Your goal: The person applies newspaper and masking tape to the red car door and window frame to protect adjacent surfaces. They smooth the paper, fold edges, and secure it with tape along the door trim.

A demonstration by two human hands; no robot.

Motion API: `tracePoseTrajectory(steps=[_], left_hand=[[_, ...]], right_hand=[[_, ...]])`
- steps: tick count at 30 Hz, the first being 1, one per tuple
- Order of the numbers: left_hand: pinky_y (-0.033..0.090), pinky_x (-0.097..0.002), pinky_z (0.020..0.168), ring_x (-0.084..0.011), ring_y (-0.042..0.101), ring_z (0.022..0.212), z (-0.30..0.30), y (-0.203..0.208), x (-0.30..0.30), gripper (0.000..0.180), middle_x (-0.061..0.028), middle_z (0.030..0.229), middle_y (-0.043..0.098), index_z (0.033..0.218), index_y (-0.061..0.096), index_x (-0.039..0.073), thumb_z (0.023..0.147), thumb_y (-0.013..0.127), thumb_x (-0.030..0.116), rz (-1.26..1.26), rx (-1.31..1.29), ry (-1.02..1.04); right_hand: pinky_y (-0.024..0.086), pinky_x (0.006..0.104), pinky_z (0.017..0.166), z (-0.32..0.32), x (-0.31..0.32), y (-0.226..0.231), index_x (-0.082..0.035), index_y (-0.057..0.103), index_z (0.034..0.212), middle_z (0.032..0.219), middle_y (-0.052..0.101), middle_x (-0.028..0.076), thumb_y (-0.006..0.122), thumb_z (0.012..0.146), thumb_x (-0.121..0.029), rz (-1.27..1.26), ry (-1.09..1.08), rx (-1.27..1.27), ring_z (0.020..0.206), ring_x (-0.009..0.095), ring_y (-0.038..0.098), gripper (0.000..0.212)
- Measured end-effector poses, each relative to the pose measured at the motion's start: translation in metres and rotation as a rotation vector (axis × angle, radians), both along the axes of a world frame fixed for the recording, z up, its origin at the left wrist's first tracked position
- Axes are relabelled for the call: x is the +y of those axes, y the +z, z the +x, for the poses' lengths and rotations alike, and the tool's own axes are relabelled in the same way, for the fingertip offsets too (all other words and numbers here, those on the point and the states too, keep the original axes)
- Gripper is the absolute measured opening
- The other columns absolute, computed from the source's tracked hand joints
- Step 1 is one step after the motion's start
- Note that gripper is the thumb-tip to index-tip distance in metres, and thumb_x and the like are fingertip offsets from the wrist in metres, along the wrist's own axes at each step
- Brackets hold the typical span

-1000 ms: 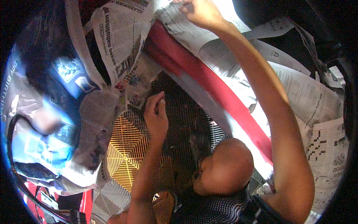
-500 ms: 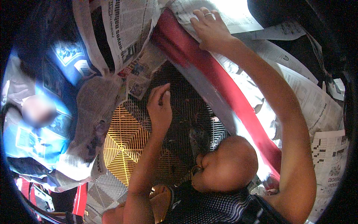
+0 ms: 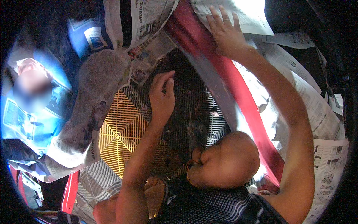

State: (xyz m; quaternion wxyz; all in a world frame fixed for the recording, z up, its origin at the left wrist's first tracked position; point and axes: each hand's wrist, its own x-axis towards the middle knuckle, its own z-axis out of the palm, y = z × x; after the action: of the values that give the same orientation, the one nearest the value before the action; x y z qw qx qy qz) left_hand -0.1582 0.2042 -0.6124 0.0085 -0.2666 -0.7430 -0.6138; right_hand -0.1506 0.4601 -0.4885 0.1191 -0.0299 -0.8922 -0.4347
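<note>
My right hand (image 3: 229,37) lies open, fingers spread, a ring on one of them. It rests at the edge of a newspaper sheet (image 3: 253,16), beside a long red painted panel (image 3: 227,72). My left hand (image 3: 162,95) hovers over the dark slatted floor mat, palm partly turned in. Its fingers are loosely curled, with a gap between thumb and fingers; nothing shows in it. My bent knee (image 3: 233,160) rises between the arms.
Newspaper sheets (image 3: 298,80) cover the right side, and more newspaper (image 3: 91,80) hangs at the left over a brightly lit blue surface (image 3: 57,95). Yellow mat tiles (image 3: 117,134) and grey ones (image 3: 99,175) form the floor. A red strip (image 3: 70,192) stands at lower left.
The view has shifted, moving the panel and papers within it. My right hand's fingers are spread wider. The left hand stays over the mat, its fingers still curled.
</note>
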Motion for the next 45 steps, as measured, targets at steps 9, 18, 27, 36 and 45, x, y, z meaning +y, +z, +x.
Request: tracePoseTrajectory(steps=[9,18,27,36,45], left_hand=[[0.049,-0.0366,0.094,-0.0293,0.065,0.104,-0.004,-0.018,-0.002,0.021,-0.0144,0.112,0.067,0.114,0.068,0.001,0.095,0.057,0.001,-0.059,-0.06,-0.028],[0.049,-0.0355,0.094,-0.0265,0.064,0.105,-0.002,-0.018,0.003,0.023,-0.0143,0.112,0.067,0.116,0.068,0.002,0.096,0.058,0.004,-0.087,-0.112,-0.026],[0.05,-0.0297,0.093,-0.0175,0.064,0.105,0.008,-0.025,-0.003,0.024,-0.0092,0.116,0.07,0.12,0.068,0.003,0.099,0.059,0.01,-0.029,-0.224,-0.022],[0.051,-0.0319,0.09,-0.0226,0.065,0.1,0.007,-0.029,-0.006,0.024,-0.0119,0.113,0.066,0.119,0.068,0.003,0.097,0.058,0.004,-0.051,-0.12,-0.011],[0.05,-0.0324,0.091,-0.0237,0.065,0.101,0.005,-0.006,0.022,0.025,-0.0125,0.107,0.069,0.121,0.067,0.002,0.098,0.059,0.009,-0.085,-0.075,0.026]], right_hand=[[0.034,0.0495,0.114,-0.005,-0.038,0.015,0.002,0.044,0.143,0.142,0.049,0.026,0.066,0.084,-0.015,-0.911,0.064,-0.238,0.137,0.039,0.044,0.065],[0.043,0.0467,0.107,-0.081,-0.046,-0.01,0.006,0.052,0.133,0.131,0.055,0.026,0.059,0.084,-0.011,-1.341,0.189,0.45,0.124,0.042,0.053,0.053],[0.048,0.0468,0.103,-0.13,-0.039,-0.003,-0.012,0.064,0.13,0.121,0.061,0.02,0.064,0.076,-0.011,-1.436,0.239,0.64,0.119,0.039,0.057,0.054],[0.05,0.0436,0.1,-0.116,-0.034,0.001,-0.005,0.072,0.114,0.118,0.067,0.019,0.063,0.076,-0.009,-1.565,0.378,0.773,0.112,0.037,0.063,0.039],[0.054,0.0334,0.091,-0.089,0.002,0.007,0.001,0.069,0.109,0.107,0.072,0.014,0.053,0.088,0.002,-1.748,0.498,1.111,0.101,0.024,0.068,0.026]])
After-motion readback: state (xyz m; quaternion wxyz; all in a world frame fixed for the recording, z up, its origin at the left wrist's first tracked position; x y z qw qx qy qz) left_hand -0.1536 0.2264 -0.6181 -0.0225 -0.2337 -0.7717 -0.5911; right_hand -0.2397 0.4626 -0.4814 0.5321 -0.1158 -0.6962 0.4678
